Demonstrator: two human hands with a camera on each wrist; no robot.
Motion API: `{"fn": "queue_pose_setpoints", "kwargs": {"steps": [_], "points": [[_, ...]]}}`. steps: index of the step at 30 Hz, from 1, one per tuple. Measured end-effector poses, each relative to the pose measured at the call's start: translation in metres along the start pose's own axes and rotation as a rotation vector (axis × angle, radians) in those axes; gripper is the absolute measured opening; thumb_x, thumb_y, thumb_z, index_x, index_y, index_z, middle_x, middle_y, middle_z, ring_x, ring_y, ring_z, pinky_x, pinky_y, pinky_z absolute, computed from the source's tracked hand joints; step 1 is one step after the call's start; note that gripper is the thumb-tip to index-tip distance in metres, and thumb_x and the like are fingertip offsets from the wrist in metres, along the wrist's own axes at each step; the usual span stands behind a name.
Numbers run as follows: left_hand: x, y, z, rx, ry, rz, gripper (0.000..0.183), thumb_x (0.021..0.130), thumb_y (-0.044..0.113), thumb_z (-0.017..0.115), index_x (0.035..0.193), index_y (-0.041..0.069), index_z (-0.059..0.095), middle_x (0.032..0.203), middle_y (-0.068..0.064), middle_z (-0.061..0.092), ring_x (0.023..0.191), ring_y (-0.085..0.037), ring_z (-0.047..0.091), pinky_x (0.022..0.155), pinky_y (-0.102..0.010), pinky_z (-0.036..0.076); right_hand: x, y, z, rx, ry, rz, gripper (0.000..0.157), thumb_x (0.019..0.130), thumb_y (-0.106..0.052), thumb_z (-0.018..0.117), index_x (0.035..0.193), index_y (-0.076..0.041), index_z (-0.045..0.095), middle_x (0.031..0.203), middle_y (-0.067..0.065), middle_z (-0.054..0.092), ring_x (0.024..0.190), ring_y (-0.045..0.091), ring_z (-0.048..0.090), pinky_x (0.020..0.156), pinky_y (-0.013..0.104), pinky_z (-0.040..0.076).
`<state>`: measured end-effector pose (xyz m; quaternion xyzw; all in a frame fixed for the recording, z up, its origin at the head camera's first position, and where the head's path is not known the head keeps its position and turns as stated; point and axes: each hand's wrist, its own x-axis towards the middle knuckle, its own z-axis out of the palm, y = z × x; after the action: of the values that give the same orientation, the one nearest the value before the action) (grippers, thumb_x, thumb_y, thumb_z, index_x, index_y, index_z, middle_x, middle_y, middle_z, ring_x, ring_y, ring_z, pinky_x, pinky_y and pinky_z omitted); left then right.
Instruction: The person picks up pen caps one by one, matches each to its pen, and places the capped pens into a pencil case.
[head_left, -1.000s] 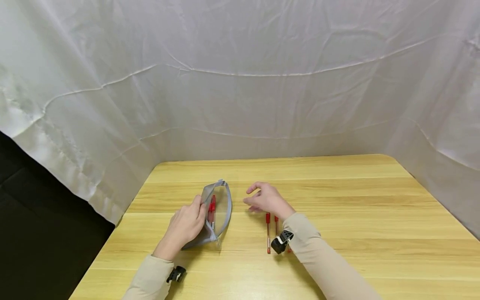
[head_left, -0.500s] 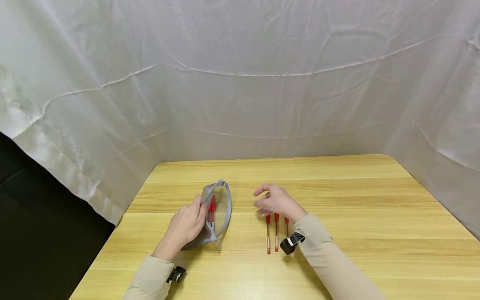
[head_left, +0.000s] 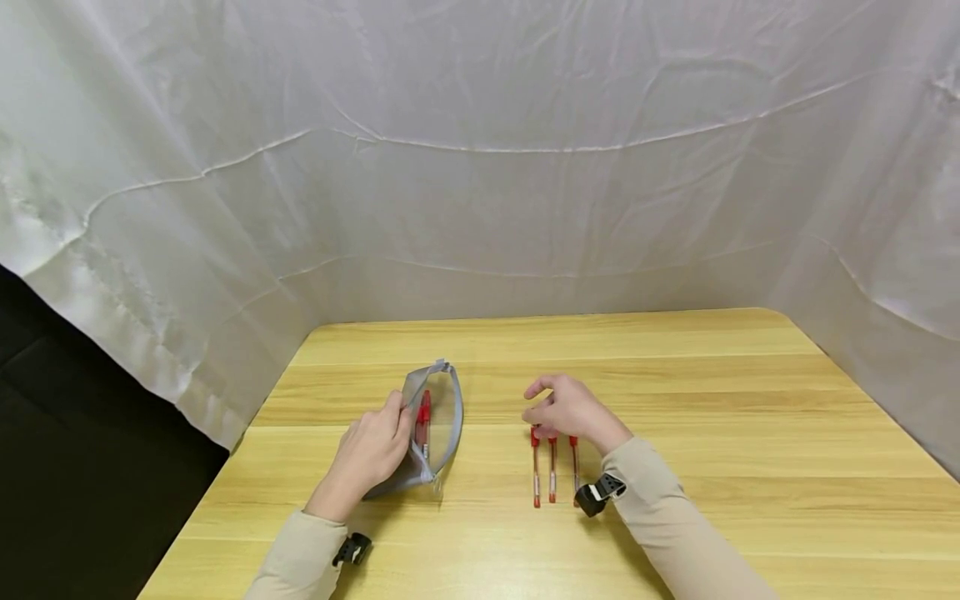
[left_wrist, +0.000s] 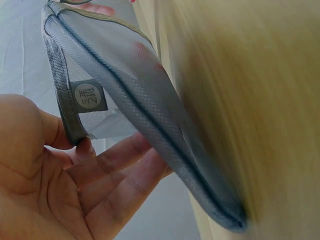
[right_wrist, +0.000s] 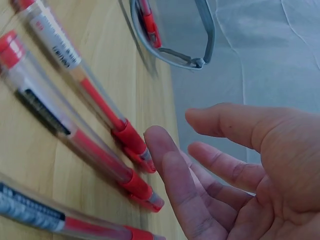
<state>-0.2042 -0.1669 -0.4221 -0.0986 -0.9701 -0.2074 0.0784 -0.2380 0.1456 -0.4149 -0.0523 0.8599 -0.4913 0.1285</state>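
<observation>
On the left, my left hand (head_left: 375, 446) pinches the side of a grey mesh zip pouch (head_left: 459, 421), thumb on one face and fingers behind it. The pouch mouth gapes to the right, and red-capped pens (head_left: 425, 410) show inside; how many cannot be told. A small label (left_wrist: 89, 96) is sewn on the pouch. Three clear-barrelled red pens lie side by side on the table: a left pen (head_left: 536, 475), a middle pen (head_left: 552, 477) and a right pen (head_left: 575, 457). Over their caps hovers my right hand (head_left: 577, 412), fingers loosely bent, holding nothing.
The wooden table (head_left: 712, 433) spreads out under everything. A pale cloth curtain (head_left: 525, 217) hangs behind it and along both sides. Black material (head_left: 90, 467) shows at the lower left. Each wrist wears a small black camera mount (head_left: 592, 497).
My right hand has drifted right and slightly nearer, from beside the pouch to over the pen caps, uncovering more of the pens. The left hand and pouch stay put.
</observation>
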Motion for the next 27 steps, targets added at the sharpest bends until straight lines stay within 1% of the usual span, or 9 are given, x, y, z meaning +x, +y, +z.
{"fn": "queue_pose_setpoints", "kwargs": {"steps": [4, 10, 14, 18, 27], "points": [[0.000, 0.000, 0.000, -0.003, -0.004, -0.001, 0.018, 0.114, 0.025, 0.044, 0.100, 0.014, 0.047, 0.065, -0.002, 0.041, 0.052, -0.020, 0.044, 0.047, -0.033, 0.031, 0.000, 0.003, -0.001, -0.038, 0.008, 0.010, 0.036, 0.097, -0.007, 0.077, 0.130, 0.001, 0.065, 0.090, 0.013, 0.074, 0.070, 0.021, 0.074, 0.069, 0.033, 0.062], [0.000, 0.000, 0.000, 0.003, -0.003, -0.002, 0.018, 0.114, 0.025, 0.044, 0.100, 0.014, 0.048, 0.064, -0.002, 0.041, 0.052, -0.021, 0.044, 0.047, -0.033, 0.031, -0.001, 0.003, -0.002, -0.069, 0.006, 0.037, 0.042, 0.093, -0.003, 0.079, 0.133, 0.001, 0.063, 0.081, 0.012, 0.074, 0.066, 0.021, 0.073, 0.064, 0.030, 0.058], [0.001, 0.000, 0.000, 0.004, -0.003, -0.003, 0.018, 0.114, 0.025, 0.044, 0.101, 0.014, 0.048, 0.064, -0.002, 0.041, 0.052, -0.021, 0.044, 0.047, -0.033, 0.031, 0.002, 0.003, 0.002, -0.124, 0.020, 0.026, 0.044, 0.092, -0.002, 0.080, 0.132, 0.000, 0.063, 0.077, 0.010, 0.074, 0.064, 0.020, 0.072, 0.059, 0.027, 0.052], [0.001, 0.000, -0.001, 0.002, -0.002, 0.001, 0.017, 0.114, 0.024, 0.044, 0.101, 0.014, 0.047, 0.065, -0.002, 0.040, 0.053, -0.021, 0.044, 0.048, -0.033, 0.031, 0.004, 0.004, 0.007, -0.173, 0.035, 0.003, 0.046, 0.090, -0.001, 0.082, 0.132, 0.001, 0.063, 0.075, 0.009, 0.073, 0.063, 0.019, 0.071, 0.056, 0.025, 0.049], [0.000, 0.000, -0.001, -0.003, -0.004, 0.005, 0.018, 0.114, 0.024, 0.044, 0.099, 0.014, 0.046, 0.065, -0.002, 0.039, 0.052, -0.020, 0.043, 0.047, -0.033, 0.031, 0.006, 0.003, 0.012, -0.209, 0.043, 0.008, 0.043, 0.090, -0.003, 0.083, 0.129, -0.001, 0.065, 0.074, 0.006, 0.075, 0.061, 0.016, 0.070, 0.057, 0.024, 0.050]]}}
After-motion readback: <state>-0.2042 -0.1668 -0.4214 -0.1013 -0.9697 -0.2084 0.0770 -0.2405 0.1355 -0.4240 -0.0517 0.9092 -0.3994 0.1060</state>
